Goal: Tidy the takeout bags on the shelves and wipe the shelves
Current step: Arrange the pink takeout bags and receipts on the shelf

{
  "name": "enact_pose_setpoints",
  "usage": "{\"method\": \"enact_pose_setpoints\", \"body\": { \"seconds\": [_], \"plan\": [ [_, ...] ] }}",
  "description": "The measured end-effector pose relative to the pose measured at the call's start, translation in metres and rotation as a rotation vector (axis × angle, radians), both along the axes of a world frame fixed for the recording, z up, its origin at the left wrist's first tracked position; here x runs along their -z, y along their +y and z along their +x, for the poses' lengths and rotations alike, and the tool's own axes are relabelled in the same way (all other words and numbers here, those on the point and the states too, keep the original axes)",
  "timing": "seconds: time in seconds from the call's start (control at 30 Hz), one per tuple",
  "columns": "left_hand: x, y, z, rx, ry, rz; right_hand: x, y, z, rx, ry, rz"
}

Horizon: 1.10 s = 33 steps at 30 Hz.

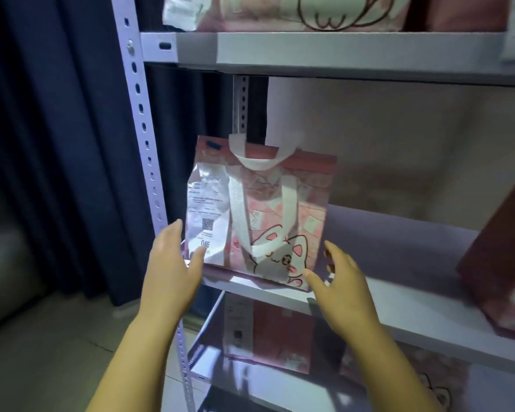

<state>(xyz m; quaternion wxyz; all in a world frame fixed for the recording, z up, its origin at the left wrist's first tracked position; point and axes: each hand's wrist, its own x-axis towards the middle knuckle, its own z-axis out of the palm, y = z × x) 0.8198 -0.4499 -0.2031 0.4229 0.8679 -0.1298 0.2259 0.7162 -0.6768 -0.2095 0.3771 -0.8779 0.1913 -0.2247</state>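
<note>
A pink takeout bag (292,215) with a cat drawing, white handles and a receipt stuck on its left side stands upright at the left end of the middle shelf (399,304). My left hand (173,263) is spread at the bag's lower left corner, fingertips against the receipt. My right hand (339,281) is spread just off the bag's lower right corner, fingers apart; I cannot tell whether it touches the bag. Neither hand closes around anything.
A dark red bag (500,263) stands at the right on the same shelf. More pink bags sit on the upper shelf (309,46) and the lower shelf (268,337). A perforated upright post (143,126) stands at left, with a dark blue curtain (57,144) behind it.
</note>
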Motion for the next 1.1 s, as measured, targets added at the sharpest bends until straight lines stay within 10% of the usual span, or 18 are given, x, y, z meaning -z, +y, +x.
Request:
{"method": "enact_pose_setpoints", "body": {
  "seconds": [1.1],
  "plan": [
    [0.020,-0.077,0.013,0.353,0.074,-0.152,0.007,-0.038,-0.032,0.291,-0.074,0.079]
  ]
}}
